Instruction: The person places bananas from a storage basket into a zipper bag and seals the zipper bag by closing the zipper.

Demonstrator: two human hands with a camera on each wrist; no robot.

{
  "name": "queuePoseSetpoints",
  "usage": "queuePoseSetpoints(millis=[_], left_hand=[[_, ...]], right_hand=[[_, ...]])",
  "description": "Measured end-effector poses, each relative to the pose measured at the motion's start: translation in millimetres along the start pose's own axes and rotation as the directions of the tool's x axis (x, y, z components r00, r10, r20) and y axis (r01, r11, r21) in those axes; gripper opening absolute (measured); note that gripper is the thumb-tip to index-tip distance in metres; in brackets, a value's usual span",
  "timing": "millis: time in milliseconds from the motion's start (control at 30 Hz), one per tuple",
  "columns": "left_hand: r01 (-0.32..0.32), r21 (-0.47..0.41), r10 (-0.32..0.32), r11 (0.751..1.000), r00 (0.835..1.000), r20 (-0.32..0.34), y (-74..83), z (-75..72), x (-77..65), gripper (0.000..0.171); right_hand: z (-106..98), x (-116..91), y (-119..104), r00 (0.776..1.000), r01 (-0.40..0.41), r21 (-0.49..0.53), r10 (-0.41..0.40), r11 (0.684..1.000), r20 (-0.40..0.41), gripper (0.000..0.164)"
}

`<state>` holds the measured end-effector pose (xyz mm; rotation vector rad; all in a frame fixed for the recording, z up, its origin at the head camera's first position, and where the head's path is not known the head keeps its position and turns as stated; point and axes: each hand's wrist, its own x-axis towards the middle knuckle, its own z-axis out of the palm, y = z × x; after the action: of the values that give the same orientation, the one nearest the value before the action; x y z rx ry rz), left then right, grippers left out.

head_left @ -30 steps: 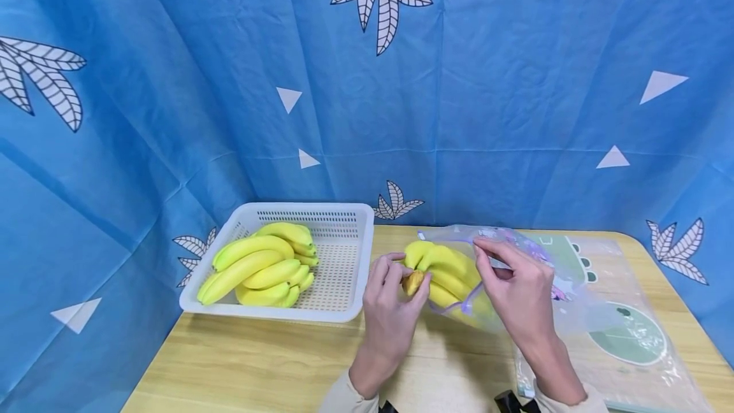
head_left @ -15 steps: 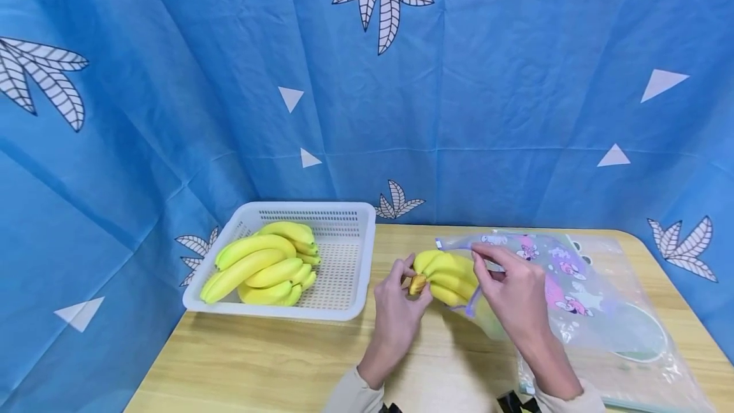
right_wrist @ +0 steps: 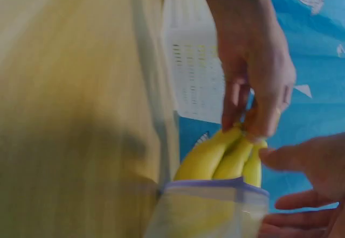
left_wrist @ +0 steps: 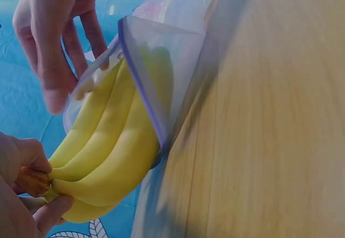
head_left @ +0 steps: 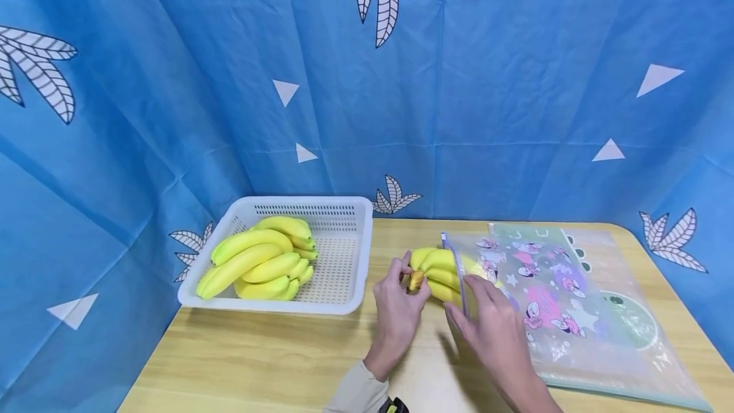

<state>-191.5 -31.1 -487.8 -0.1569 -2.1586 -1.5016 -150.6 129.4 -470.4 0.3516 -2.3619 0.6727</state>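
My left hand pinches the brown stem of a bunch of bananas. The far ends of the bananas are inside a clear zip bag with pink and purple cartoon prints. Its purple-edged mouth stands open around the middle of the bunch, leaving the stem side outside. My right hand is beside the mouth of the bag on its near side, fingers loosely extended. In the right wrist view the right thumb is close to the bananas, with the other fingers spread along the side of the bag.
To the left a white plastic basket holds more bananas. Under the printed bag lies another clear bag with green frog designs. A blue curtain hangs behind the wooden table.
The bag's mouth has been drawn further over the bananas and its printed side now lies flatter. My right hand has let go of the bag's edge and moved down and toward me. The left keeps its pinch.
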Motion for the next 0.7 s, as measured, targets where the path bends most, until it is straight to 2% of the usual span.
queuePoseSetpoints(millis=[67, 167, 333, 500, 600, 700], left_hand=[[-0.004, -0.002, 0.004, 1.000, 1.000, -0.006, -0.2, 1.1, 0.0, 0.024], [0.005, -0.010, -0.005, 1.000, 1.000, -0.025, -1.2, 2.0, 0.3, 0.025], [0.030, -0.060, -0.033, 0.998, 0.998, -0.047, -3.4, 2.4, 0.7, 0.027], [0.115, -0.137, -0.117, 0.984, 0.993, -0.007, -3.5, 5.5, -5.4, 0.028], [0.160, -0.141, -0.160, 0.977, 0.987, 0.007, -3.5, 10.2, -11.5, 0.029], [0.177, -0.181, -0.181, 0.967, 0.984, -0.003, -4.7, 16.7, -16.6, 0.028]], right_hand=[[2, -3, -1, 1.000, -0.007, -0.038, 0.007, 0.999, 0.005, 0.060], [3, -6, -2, 1.000, -0.005, -0.057, 0.006, 0.998, 0.008, 0.054], [4, -5, 0, 0.997, 0.044, -0.035, -0.046, 0.998, -0.055, 0.046], [2, 4, 3, 0.983, 0.118, -0.008, -0.118, 0.993, -0.141, 0.038], [1, 9, 4, 0.978, 0.148, 0.028, -0.142, 0.989, -0.154, 0.034], [0, 9, 5, 0.978, 0.163, 0.079, -0.150, 0.983, -0.146, 0.034]])
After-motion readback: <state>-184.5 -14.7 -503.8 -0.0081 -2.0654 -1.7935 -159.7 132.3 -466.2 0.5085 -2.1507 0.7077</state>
